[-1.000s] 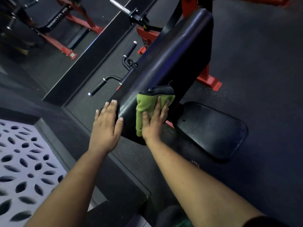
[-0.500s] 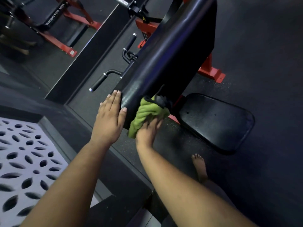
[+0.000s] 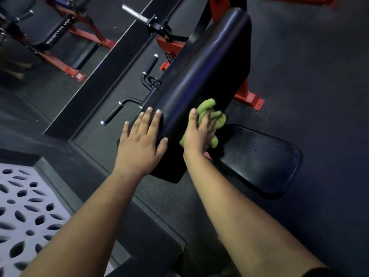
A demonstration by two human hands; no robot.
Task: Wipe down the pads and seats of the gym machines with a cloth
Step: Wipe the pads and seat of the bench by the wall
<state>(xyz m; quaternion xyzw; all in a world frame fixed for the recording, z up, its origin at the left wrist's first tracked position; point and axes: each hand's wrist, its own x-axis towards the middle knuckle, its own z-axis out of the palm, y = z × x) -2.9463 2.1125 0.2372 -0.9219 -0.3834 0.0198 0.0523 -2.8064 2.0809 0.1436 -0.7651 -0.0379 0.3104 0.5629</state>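
A long black back pad slants up from the centre of the view on a red machine frame. My left hand lies flat on the pad's lower left edge, fingers straight. My right hand presses a crumpled green cloth against the pad's lower right side, fingers extended over the cloth. Below and to the right sits the black seat, with the cloth's lower part just above its near corner.
Two black-gripped handles and a chrome weight peg stick out left of the pad. A mirror wall runs along the left. The red frame foot stands behind the seat. A white patterned panel lies at lower left.
My right hand has slid the cloth from the pad's bottom end up and round to its right side. The left hand stays on the pad's left edge.
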